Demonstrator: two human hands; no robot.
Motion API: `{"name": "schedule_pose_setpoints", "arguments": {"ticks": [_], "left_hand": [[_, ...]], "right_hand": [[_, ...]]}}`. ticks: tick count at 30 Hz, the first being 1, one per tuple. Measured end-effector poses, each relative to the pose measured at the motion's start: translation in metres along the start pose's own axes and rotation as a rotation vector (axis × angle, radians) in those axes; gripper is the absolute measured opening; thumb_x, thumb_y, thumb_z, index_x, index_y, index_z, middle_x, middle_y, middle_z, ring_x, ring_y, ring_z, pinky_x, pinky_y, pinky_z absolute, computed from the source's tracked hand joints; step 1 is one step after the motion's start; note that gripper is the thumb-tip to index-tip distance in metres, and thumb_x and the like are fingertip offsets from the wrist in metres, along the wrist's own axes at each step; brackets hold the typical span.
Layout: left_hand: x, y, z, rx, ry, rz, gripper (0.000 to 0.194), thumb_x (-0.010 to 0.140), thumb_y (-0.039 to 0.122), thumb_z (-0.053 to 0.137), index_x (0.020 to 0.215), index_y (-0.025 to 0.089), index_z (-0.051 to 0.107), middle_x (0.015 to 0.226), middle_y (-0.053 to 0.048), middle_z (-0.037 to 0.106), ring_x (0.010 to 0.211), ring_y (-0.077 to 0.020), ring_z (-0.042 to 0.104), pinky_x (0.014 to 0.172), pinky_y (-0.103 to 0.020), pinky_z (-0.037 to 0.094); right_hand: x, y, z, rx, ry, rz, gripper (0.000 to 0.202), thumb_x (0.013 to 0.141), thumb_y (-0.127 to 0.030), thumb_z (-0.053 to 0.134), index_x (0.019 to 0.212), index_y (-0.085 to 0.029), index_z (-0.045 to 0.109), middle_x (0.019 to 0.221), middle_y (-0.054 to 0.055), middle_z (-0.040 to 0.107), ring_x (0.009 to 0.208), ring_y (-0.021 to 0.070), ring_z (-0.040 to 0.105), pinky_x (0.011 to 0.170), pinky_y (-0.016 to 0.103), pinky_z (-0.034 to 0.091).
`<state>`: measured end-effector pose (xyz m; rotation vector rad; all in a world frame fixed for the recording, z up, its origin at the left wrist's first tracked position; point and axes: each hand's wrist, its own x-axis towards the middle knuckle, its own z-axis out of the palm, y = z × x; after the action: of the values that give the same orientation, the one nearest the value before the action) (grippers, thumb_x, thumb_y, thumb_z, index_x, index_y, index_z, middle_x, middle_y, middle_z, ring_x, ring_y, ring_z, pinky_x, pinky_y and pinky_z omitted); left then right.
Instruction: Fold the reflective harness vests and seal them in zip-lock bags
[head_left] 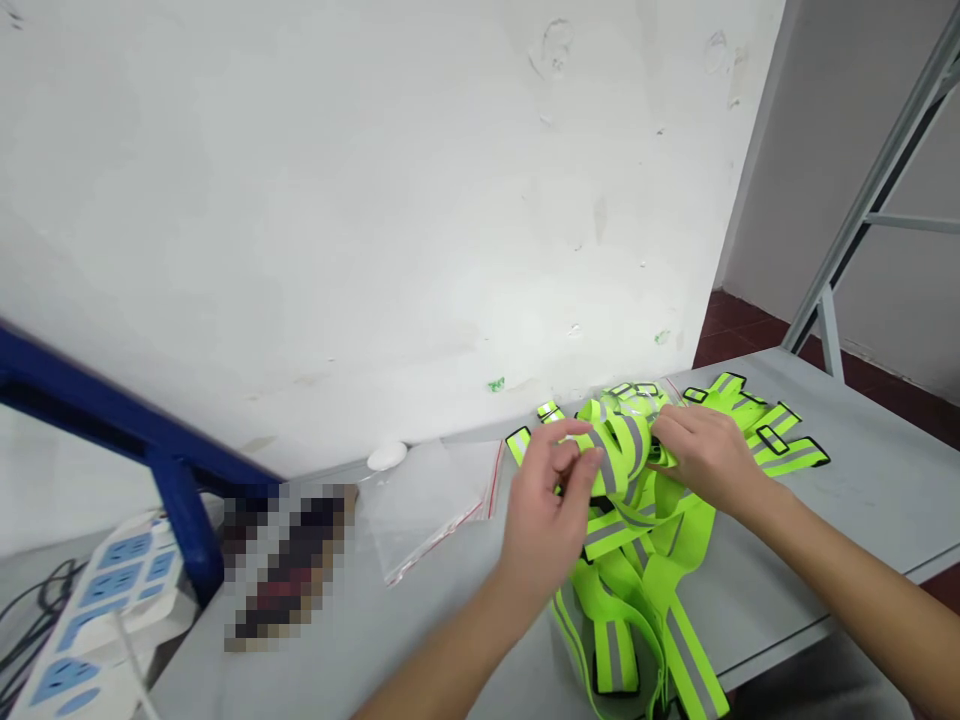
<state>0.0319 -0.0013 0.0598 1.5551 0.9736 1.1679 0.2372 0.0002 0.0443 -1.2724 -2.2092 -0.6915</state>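
Note:
A heap of neon yellow-green reflective straps with grey stripes and black-edged ends lies on the grey table. My left hand pinches a looped part of the strap between thumb and fingers. Close beside it, my right hand is closed on the same bundle, its fingertips partly hidden behind the loops. Some strap ends hang down toward the table's front edge. More strap pieces with black buckles are spread to the right of my right hand.
Clear zip bags with red seals lie left of my hands, beside a white oval object. A blurred-out item is further left. A white power strip stands by a blue metal frame. Behind is a white wall.

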Motion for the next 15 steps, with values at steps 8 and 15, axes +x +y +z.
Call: {"name": "schedule_pose_setpoints", "arguments": {"ticks": [8, 15], "left_hand": [[0.004, -0.018, -0.004, 0.145, -0.016, 0.172, 0.023, 0.093, 0.031, 0.049, 0.113, 0.025, 0.039, 0.061, 0.008, 0.037, 0.053, -0.0102, 0.038, 0.051, -0.022, 0.03], [0.002, -0.018, 0.001, 0.128, -0.115, 0.109, 0.014, 0.095, 0.031, 0.044, 0.107, 0.025, 0.042, 0.057, 0.009, 0.035, 0.048, -0.0094, 0.032, 0.05, -0.023, 0.027]], "right_hand": [[-0.006, 0.004, -0.005, 0.085, -0.098, -0.078, 0.03, 0.088, -0.036, 0.058, 0.066, -0.021, 0.045, 0.062, -0.001, 0.049, 0.053, 0.0139, 0.039, 0.052, 0.027, 0.023], [-0.01, -0.002, 0.004, 0.18, -0.135, -0.002, 0.026, 0.082, -0.035, 0.066, 0.07, -0.021, 0.048, 0.063, 0.0, 0.054, 0.053, 0.0143, 0.044, 0.051, 0.027, 0.024]]}}
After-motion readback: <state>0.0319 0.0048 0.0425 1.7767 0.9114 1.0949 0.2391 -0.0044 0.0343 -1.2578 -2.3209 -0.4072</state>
